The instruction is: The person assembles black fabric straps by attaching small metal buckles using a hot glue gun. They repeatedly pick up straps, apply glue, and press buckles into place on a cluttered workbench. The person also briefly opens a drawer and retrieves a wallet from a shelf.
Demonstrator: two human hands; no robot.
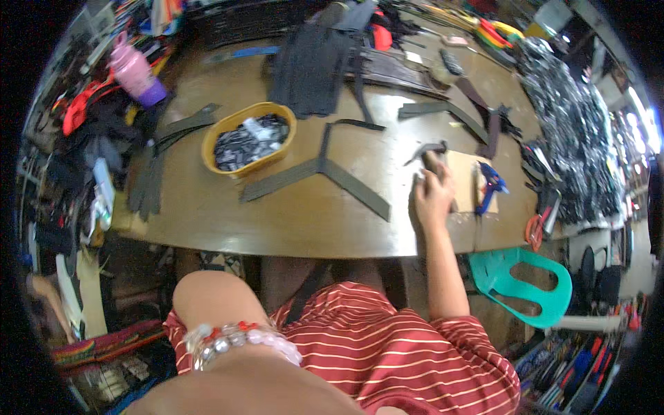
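Note:
My right hand [432,194] rests on the brown table [297,221], closed around the handle of a small hammer [427,151] whose dark head points left. It sits at the left edge of a light wooden board [462,181]. Just left of it lie dark grey straps [321,171] joined in a Y shape. My left hand [207,299] is raised close to the camera, back facing up, with beaded bracelets on the wrist. Its fingers are hidden.
A yellow oval basket [249,138] of small dark pieces stands mid-table. Past the board are a blue tool [491,183] and orange-handled scissors [534,232]. Dark strap stacks [311,66] lie at the back, a pink bottle [135,69] far left, a teal chair [526,277] to the right.

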